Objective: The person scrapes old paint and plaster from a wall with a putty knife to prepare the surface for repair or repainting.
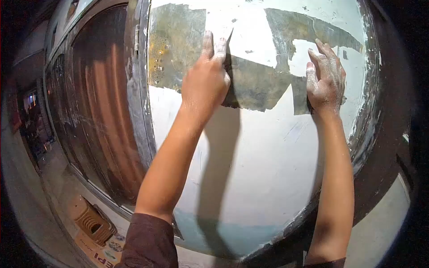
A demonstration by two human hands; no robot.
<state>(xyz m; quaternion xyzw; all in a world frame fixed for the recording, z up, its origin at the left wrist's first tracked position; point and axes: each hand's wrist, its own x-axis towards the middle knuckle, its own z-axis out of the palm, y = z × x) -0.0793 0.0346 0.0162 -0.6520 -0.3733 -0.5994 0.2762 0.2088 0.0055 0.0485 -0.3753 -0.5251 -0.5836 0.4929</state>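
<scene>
A wall panel (259,147) has white paint with bare grey-brown patches (254,85) across its upper part. My left hand (208,76) is raised against the upper middle of the panel, two whitened fingers pointing up and the others curled in. A thin dark edge shows beside its fingertips; what it belongs to is too small to tell. My right hand (326,78) rests on the panel further right, beside a white patch, fingers spread and dusted white. Nothing shows in it.
On the left is a dark-framed door or window (138,89) with a reddish-brown curtain (105,98) behind it. Stacked brown stools (94,223) and printed cardboard (91,250) lie at the lower left. A dark border runs down the panel's right side.
</scene>
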